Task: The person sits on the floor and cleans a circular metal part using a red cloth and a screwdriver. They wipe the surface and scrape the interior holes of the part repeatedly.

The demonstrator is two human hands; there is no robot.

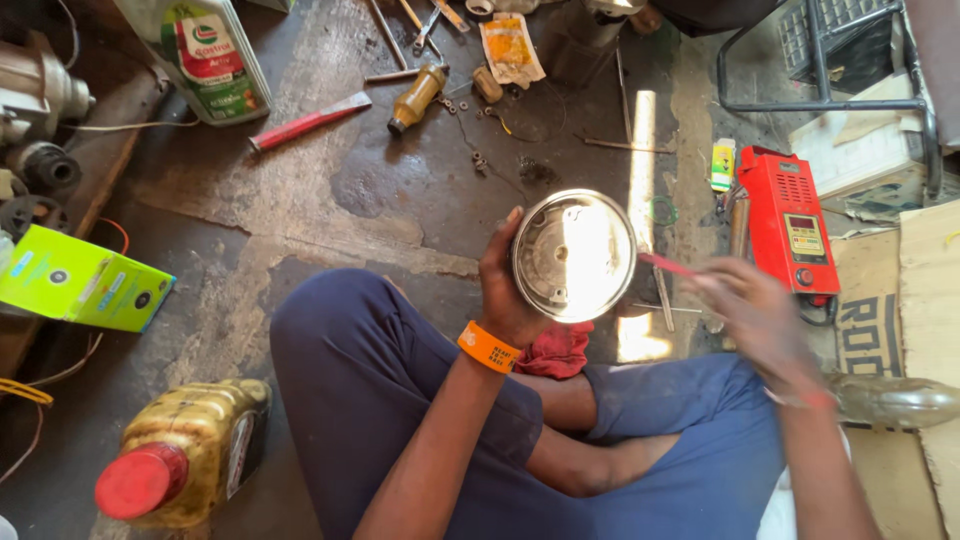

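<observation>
Hands of a person sitting cross-legged on the floor (300, 200) are at work over the lap. The left hand (508, 290), with an orange wristband (488, 347), has its grip closed around the edge of a round shiny metal cover (573, 256), holding it up at the centre of the view with its inner face toward the camera. The right hand (755, 310), at 3 o'clock from the cover, is blurred; its grip is closed on a thin red tool (668, 265), whose tip reaches the rim of the cover. A red cloth (556, 350) lies just under the cover, at 6 o'clock. A red box device (790, 225) stands on the floor beyond the right hand. At 12 o'clock lie a screwdriver with amber handle (415, 98) and a red-handled tool (310, 122). At 8 o'clock stands a dirty oil jug with red cap (185, 455), and at 9 o'clock a green carton (80, 280).
</observation>
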